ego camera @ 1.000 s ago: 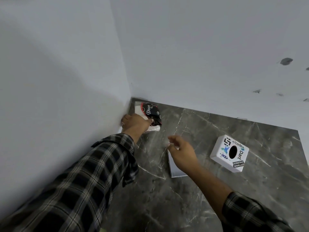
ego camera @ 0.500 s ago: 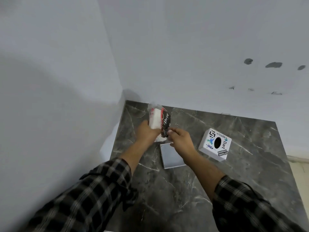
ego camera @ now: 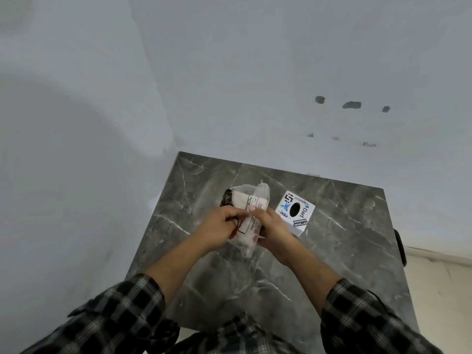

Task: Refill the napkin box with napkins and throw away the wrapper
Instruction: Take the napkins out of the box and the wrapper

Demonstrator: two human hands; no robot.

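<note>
At frame centre, the left hand and right hand both grip the wrapped napkin pack, fingers curled around it. The stickered white napkin box sits just right of them on the grey marble table.

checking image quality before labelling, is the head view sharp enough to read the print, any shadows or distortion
Head view: the napkin box stickers read clearly; the napkin pack print is blurred between the left hand and right hand; a soft shadow falls on the left wall; wide-angle bending skews the marble table edges.
</note>
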